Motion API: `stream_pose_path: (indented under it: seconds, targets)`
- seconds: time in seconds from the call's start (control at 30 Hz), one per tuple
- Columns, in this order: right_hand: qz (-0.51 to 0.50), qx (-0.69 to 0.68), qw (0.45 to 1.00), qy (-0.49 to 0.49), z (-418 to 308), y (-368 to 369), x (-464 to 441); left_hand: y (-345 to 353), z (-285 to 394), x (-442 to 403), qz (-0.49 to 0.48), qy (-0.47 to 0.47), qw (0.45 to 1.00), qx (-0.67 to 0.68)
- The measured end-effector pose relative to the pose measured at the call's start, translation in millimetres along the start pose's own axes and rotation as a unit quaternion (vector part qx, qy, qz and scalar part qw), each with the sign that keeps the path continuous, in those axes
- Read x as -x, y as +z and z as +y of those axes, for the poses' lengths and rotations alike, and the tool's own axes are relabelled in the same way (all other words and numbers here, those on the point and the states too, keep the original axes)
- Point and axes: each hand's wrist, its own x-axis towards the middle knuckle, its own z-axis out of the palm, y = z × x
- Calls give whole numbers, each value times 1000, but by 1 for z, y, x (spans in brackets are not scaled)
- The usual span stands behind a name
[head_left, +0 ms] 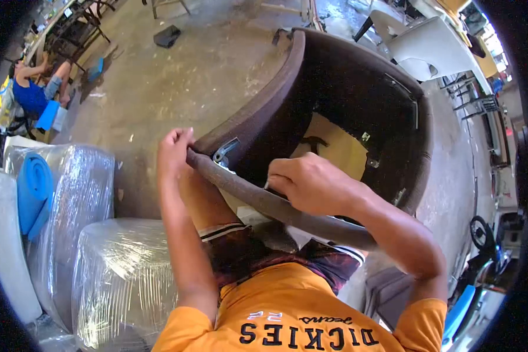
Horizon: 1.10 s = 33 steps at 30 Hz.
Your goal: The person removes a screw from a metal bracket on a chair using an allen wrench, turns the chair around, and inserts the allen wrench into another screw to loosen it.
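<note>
A dark brown upholstered armchair shell (276, 88) stands before me with its hollow inside facing up. My left hand (176, 149) is closed at its near left corner, fingers curled against the fabric edge. Close by that corner is a metal bracket (224, 152). Over the near padded rail (252, 190), my right hand (311, 183) is closed; a small pale bit of something shows at its fingers, its kind hidden. Inside the shell, a hammer (315, 142) lies on a tan board (340, 141). More metal fittings (372, 163) sit along the inner walls.
Plastic-wrapped cushioned pieces (123, 276) and a blue foam roll (35, 188) stand at my left. A seated person in blue (32, 91) is at the far left. A dark scrap (167, 36) lies on the concrete floor. White furniture (431, 47) stands back right.
</note>
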Motion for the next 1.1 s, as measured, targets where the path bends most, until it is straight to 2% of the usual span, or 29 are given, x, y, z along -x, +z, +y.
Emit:
stream_pose_path:
  seconds: [0.07, 0.23, 0.27, 0.33, 0.37, 0.4, 0.47, 0.5, 0.6, 0.73, 0.87, 0.97, 1.03, 1.1]
  targets:
    - [-2, -25, 1000, 16, 11, 3, -11, 3, 10, -35, -96, -60, 991, 73]
    - [-57, -62, 989, 125, 28, 0, -42, 37, -9, -123, -182, -1, 972, 147]
    - [-66, -79, 984, 143, 33, 0, -51, 43, -15, -131, -189, -21, 970, 150]
    - [-87, -128, 975, 161, 47, 5, -74, 54, -16, -141, -201, -72, 977, 6]
    - [-98, -175, 966, 164, 52, 11, -84, 57, -14, -141, -223, -66, 972, -41]
    - [-114, -183, 961, 173, 55, 18, -94, 59, -16, -141, -225, -86, 970, -42]
    - [-147, -228, 947, 171, 63, 28, -120, 66, -15, -152, -279, -21, 960, 1]
    - [-163, -243, 942, 167, 64, 32, -128, 68, -13, -156, -287, -21, 958, -13]
    - [-202, -276, 917, 203, 62, 42, -141, 70, -19, -162, -275, -27, 960, -41]
    - [-207, -299, 909, 202, 66, 53, -138, 69, -17, -162, -260, -19, 960, -99]
    - [-214, -299, 908, 202, 63, 56, -142, 68, -23, -165, -264, 7, 961, -82]
    - [-195, -270, 928, 167, 61, 57, -141, 66, -22, -165, -262, -2, 958, -120]
    - [-204, -281, 912, 218, 57, 51, -142, 66, -23, -164, -243, 7, 960, -136]
    - [-214, -271, 912, 221, 59, 51, -140, 66, -26, -167, -244, 11, 960, -137]
